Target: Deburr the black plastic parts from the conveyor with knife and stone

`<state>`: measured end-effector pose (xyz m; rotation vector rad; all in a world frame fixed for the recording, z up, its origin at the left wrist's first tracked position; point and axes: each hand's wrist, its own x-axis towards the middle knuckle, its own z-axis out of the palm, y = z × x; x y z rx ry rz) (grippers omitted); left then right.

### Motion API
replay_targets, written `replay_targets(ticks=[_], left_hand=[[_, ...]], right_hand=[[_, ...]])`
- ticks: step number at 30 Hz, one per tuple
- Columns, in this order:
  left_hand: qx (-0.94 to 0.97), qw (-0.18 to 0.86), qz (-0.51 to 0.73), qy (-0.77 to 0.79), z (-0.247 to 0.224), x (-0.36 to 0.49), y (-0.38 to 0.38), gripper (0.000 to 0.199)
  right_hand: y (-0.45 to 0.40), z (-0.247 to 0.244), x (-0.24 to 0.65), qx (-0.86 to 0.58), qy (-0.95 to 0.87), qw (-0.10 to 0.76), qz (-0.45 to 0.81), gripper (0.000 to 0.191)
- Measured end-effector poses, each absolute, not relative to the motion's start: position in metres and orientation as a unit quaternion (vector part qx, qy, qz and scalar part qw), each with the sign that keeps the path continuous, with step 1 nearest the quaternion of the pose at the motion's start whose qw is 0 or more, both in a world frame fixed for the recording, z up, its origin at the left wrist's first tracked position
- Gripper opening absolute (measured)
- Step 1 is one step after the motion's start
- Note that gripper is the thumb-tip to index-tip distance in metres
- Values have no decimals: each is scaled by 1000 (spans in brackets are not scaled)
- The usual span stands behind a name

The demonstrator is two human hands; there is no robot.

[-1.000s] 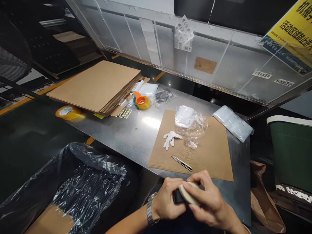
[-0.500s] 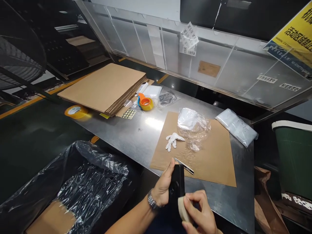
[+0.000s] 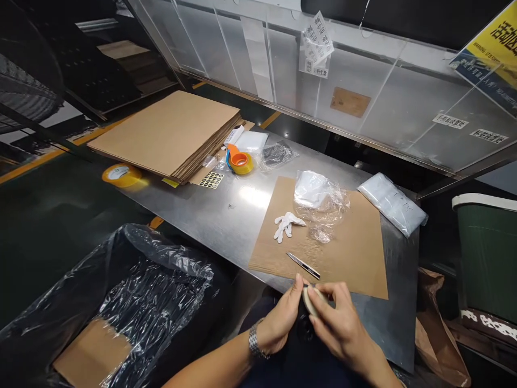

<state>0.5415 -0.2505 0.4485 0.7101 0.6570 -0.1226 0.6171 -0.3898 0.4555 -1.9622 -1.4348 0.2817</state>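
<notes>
My left hand (image 3: 280, 319), with a metal watch at its wrist, is closed on a black object (image 3: 305, 326) that is mostly hidden in shadow between my hands. Pinched in my right hand (image 3: 341, 318) is a beige roll or pad (image 3: 313, 302), pressed at the top of the black object. A slim knife (image 3: 302, 265) lies just beyond my fingers on a brown cardboard sheet (image 3: 351, 258). Behind it on the sheet are a white glove (image 3: 288, 225) and crumpled clear plastic with white contents (image 3: 315, 191).
The metal table (image 3: 210, 215) also holds a cardboard stack (image 3: 173, 129), a yellow tape roll (image 3: 121, 175), an orange tape dispenser (image 3: 239, 159) and a wrapped white packet (image 3: 391, 203). A plastic-lined bin (image 3: 161, 296) stands at the left, a green bin (image 3: 487, 258) at the right.
My right hand and the beige piece have moved up to the top of the black object. That object has shifted down and is more hidden. The camera view has shifted slightly.
</notes>
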Motion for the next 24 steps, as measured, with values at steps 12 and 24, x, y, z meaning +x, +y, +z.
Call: replay_targets(ticks=[12, 24], left_hand=[[245, 913, -84, 315, 448, 539, -253, 43], [47, 929, -122, 348, 437, 556, -234, 38]], right_hand=[[-388, 460, 607, -762, -529, 349, 132, 57], [-400, 458, 597, -702, -553, 392, 219, 57]])
